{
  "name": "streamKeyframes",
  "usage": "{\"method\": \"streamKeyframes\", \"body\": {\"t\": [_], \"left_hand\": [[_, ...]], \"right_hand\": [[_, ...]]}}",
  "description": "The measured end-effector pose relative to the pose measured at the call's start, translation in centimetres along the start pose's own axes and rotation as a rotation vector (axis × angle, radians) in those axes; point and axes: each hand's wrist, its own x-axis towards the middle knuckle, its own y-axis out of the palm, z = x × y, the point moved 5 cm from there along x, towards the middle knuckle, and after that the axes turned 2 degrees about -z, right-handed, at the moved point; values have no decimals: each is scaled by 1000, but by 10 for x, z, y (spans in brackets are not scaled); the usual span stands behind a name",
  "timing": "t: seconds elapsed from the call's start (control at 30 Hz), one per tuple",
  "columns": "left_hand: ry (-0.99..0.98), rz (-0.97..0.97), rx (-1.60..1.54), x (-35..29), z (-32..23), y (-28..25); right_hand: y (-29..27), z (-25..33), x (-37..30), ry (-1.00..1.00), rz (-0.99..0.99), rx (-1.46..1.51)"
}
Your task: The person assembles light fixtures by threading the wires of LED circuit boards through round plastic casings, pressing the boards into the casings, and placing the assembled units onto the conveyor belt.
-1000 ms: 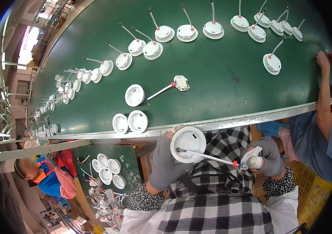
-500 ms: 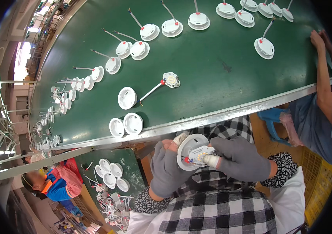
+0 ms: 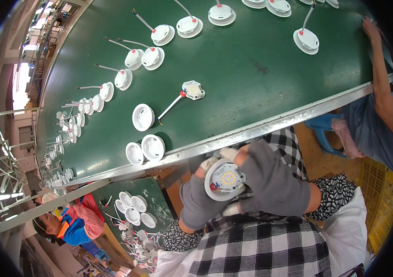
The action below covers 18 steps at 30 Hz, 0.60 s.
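Above my lap, a round white lamp housing point(image 3: 209, 177) is held between my two hands, its hollow side facing up. Inside it lies a white LED board point(image 3: 229, 178) with a ring of yellowish LEDs and a red part at its lower left. My left hand point(image 3: 197, 198), in a grey fingerless glove with white finger covers, is closed around the housing's left side. From the right, my right hand point(image 3: 275, 180), gloved alike, grips the housing with white-covered fingers at its far rim. Its palm side and part of its thumb are hidden.
On the green worktable point(image 3: 233, 78), a loose LED board point(image 3: 193, 90) with a cable lies near several white housings point(image 3: 143, 117). Rows of cabled lamps point(image 3: 162, 34) stand farther back. A metal edge point(image 3: 252, 132) borders it. Co-workers sit left point(image 3: 74, 224) and right point(image 3: 379, 92); more parts lie lower left.
The LED board, tilted and pinched by my right hand before, now lies flat in the housing. My right hand has shifted left and its fingers have moved to the far rim. The view has shifted slightly.
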Motion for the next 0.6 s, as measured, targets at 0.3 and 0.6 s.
{"method": "streamKeyframes", "body": {"t": [0.3,0.6], "left_hand": [[-281,298,-178,-9,29,-18],[-218,453,-587,-32,60,-5]], "right_hand": [[6,5,-9,-43,-110,-59],[1,12,-11,-82,4,-3]]}}
